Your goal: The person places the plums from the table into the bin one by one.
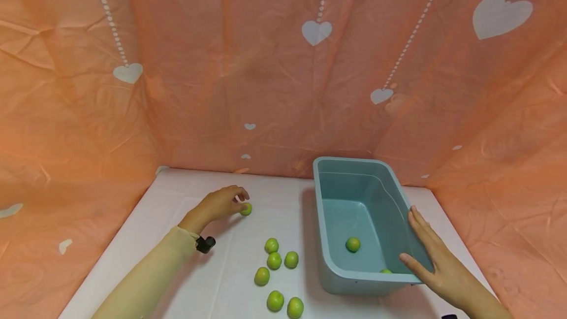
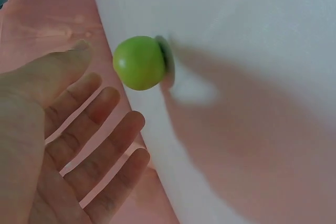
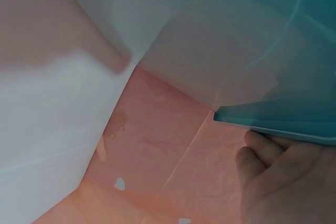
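On the white-covered table lies a small round green fruit (image 1: 246,209), close to the thumb of my left hand (image 1: 220,204). From the left wrist, that fruit (image 2: 139,63) shows a gap from the spread, slightly bent fingers (image 2: 100,108). My right hand (image 1: 447,265) holds the front right corner of a blue-grey plastic bin (image 1: 325,240), its thumb over the inside and its fingers along the outer rim. The right wrist view has bent fingers (image 3: 262,153) at the rim's underside. A green fruit (image 1: 353,244) sits on the bin's floor; another (image 1: 386,271) is partly hidden by the front wall.
Several more green fruits (image 1: 274,260) lie loosely grouped on the white cloth (image 1: 230,279), left of the bin. Orange-pink curtains (image 1: 248,87) with white hearts stand behind and at both sides. The bin's tall walls rise beside the right hand.
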Tool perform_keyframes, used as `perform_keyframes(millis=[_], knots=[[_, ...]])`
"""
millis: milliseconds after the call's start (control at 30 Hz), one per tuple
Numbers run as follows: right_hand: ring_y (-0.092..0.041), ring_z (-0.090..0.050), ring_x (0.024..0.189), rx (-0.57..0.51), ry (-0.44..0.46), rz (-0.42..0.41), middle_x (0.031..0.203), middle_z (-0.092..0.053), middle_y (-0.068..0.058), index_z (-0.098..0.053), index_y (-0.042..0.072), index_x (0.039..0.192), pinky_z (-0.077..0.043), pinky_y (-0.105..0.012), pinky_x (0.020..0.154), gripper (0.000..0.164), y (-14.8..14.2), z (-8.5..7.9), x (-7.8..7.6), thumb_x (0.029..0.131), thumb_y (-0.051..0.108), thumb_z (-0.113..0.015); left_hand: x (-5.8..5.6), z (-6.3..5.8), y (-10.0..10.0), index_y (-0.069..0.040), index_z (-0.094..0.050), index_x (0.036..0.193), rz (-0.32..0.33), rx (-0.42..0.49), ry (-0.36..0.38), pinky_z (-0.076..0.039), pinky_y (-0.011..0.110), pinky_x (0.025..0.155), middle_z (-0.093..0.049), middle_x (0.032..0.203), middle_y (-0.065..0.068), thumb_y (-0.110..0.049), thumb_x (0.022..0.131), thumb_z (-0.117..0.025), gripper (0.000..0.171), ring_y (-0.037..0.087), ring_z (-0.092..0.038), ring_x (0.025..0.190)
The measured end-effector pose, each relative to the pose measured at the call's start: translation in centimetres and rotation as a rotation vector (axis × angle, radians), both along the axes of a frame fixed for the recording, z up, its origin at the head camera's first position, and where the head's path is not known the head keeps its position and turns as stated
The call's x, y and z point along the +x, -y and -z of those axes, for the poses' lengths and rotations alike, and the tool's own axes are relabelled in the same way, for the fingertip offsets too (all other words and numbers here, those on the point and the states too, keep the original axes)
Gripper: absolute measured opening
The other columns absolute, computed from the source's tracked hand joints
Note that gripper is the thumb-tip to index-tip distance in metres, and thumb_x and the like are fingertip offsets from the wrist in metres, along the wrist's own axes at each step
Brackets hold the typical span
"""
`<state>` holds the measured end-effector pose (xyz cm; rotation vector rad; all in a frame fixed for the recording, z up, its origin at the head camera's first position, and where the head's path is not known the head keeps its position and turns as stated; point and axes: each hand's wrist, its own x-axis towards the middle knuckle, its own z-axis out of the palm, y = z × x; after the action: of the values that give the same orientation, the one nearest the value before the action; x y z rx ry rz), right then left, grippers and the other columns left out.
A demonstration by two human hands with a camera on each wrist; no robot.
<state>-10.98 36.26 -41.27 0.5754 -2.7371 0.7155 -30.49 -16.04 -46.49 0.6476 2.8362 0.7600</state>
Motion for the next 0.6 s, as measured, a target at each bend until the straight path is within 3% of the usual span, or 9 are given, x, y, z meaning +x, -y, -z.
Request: perform_keyframes(millis=[233, 600], knots=[[0.009, 0.004, 0.158, -0.001, 0.016, 0.015, 0.18, -0.008, -0.002, -0.017, 0.014, 0.173, -0.001, -0.002, 0.111, 0.096, 0.0, 0.1, 0.0, 0.098, 0.021, -0.078, 0.0, 0.8, 0.1, -0.015, -0.073, 0.123, 0.0, -0.013, -0.031, -0.056, 0.048, 0.089, -0.072, 0.112, 0.0, -0.027, 0.097, -0.082, 0.03, 0.021, -0.069, 0.102], [0.011, 0.003, 0.157, 0.002, 0.012, 0.022, 0.18, -0.008, -0.001, -0.018, 0.014, 0.173, -0.001, -0.001, 0.11, 0.096, -0.1, 0.0, 0.0, 0.098, 0.021, -0.078, 0.6, 1.1, -0.5, -0.015, -0.074, 0.12, -0.043, -0.02, -0.001, -0.056, 0.049, 0.091, -0.07, 0.107, -0.001, -0.023, 0.094, -0.087, 0.03, 0.02, -0.067, 0.1]])
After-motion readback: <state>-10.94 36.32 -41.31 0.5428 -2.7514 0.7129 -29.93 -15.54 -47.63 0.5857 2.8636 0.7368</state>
